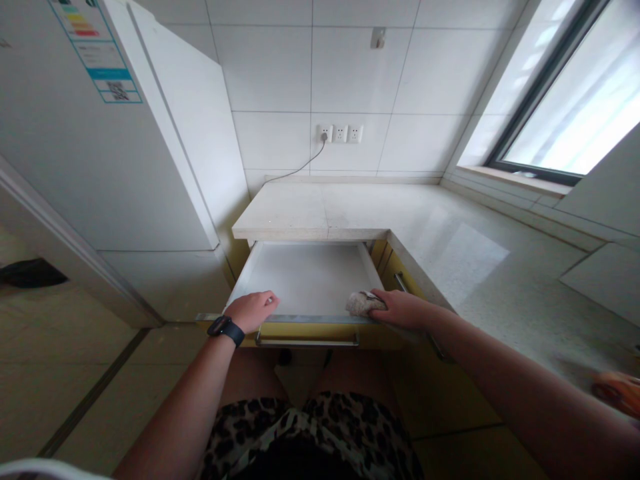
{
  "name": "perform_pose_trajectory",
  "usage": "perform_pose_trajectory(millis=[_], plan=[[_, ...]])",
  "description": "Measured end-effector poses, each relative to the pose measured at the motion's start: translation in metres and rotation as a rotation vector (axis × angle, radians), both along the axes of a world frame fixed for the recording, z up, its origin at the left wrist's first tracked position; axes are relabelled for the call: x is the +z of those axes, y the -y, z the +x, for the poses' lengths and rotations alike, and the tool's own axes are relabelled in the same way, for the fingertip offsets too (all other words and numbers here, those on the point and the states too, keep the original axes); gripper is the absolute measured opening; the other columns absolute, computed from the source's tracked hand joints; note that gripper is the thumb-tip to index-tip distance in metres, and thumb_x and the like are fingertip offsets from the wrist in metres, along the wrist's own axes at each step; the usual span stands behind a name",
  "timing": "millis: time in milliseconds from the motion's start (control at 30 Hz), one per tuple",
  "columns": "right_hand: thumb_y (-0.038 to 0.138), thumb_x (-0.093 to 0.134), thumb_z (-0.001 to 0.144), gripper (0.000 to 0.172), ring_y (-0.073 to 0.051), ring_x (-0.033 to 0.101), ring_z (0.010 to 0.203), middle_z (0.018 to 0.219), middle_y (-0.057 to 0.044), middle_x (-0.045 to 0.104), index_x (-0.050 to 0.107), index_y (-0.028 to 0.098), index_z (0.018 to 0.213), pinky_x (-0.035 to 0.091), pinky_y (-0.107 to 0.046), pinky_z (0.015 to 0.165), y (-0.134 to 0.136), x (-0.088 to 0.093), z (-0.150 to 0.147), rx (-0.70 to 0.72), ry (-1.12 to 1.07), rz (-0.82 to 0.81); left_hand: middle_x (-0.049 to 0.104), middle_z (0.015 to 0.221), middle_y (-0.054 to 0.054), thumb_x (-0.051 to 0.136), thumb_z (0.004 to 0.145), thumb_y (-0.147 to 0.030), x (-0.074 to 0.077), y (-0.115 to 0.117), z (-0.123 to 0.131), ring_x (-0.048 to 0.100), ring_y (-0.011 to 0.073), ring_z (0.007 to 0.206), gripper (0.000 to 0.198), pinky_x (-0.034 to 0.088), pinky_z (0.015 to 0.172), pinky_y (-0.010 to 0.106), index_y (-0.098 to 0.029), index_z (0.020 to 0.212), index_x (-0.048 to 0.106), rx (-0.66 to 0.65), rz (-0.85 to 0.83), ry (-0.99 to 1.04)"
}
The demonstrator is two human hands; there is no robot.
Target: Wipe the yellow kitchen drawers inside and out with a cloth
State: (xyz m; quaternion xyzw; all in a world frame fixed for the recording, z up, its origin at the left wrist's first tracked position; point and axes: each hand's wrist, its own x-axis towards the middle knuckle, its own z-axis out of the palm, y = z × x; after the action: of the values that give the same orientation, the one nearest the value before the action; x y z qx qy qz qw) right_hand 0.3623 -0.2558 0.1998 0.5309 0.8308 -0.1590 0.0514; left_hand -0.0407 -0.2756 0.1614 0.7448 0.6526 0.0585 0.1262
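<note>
A white-lined drawer [310,267] stands pulled out below the countertop, with nothing visible on its bottom. My right hand [403,309] is closed on a crumpled light grey-beige cloth [364,304], at the drawer's front right corner. At the front left, my left hand [253,310] reaches over the front edge, its fingers curled and no object visible in them. A dark watch [226,329] is on that wrist. The yellow drawer front carries a metal bar handle [307,341], below and between my hands.
A pale L-shaped countertop [330,203] runs behind and to the right. A tall white refrigerator [150,147] is on the left. One cord [305,163] is plugged into the wall sockets [340,134]. An orange object [617,390] lies far right on the counter, near my right arm.
</note>
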Motion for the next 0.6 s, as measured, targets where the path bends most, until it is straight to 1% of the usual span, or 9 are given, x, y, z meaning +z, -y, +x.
perform_pose_trajectory(millis=[267, 433, 600], plan=[[0.055, 0.052, 0.087, 0.055, -0.031, 0.068, 0.099, 0.111, -0.015, 0.072, 0.059, 0.020, 0.129, 0.046, -0.036, 0.083, -0.0001, -0.0013, -0.0002, -0.010, 0.005, 0.004, 0.076, 0.109, 0.001, 0.035, 0.097, -0.055, -0.0019, -0.0005, 0.0006, 0.069, 0.0234, 0.097, 0.042, 0.043, 0.070, 0.030, -0.033, 0.101, 0.070, 0.011, 0.005, -0.004], [0.055, 0.051, 0.088, 0.055, -0.031, 0.068, 0.099, 0.111, -0.015, 0.072, 0.059, 0.020, 0.128, 0.046, -0.035, 0.082, 0.0008, 0.0002, -0.0004, 0.000, -0.003, 0.008, 0.076, 0.105, 0.001, 0.034, 0.097, -0.056, -0.0026, -0.0011, -0.0010, 0.069, 0.0237, 0.095, 0.042, 0.042, 0.069, 0.030, -0.034, 0.101, 0.070, 0.005, 0.005, -0.001], [0.055, 0.052, 0.087, 0.053, -0.030, 0.069, 0.097, 0.109, -0.015, 0.072, 0.060, 0.020, 0.126, 0.045, -0.035, 0.081, 0.0003, -0.0002, -0.0006, -0.011, 0.010, 0.005, 0.076, 0.106, 0.000, 0.034, 0.097, -0.056, -0.0036, -0.0016, -0.0020, 0.069, 0.0238, 0.095, 0.042, 0.041, 0.068, 0.030, -0.034, 0.100, 0.069, -0.005, 0.013, 0.001]])
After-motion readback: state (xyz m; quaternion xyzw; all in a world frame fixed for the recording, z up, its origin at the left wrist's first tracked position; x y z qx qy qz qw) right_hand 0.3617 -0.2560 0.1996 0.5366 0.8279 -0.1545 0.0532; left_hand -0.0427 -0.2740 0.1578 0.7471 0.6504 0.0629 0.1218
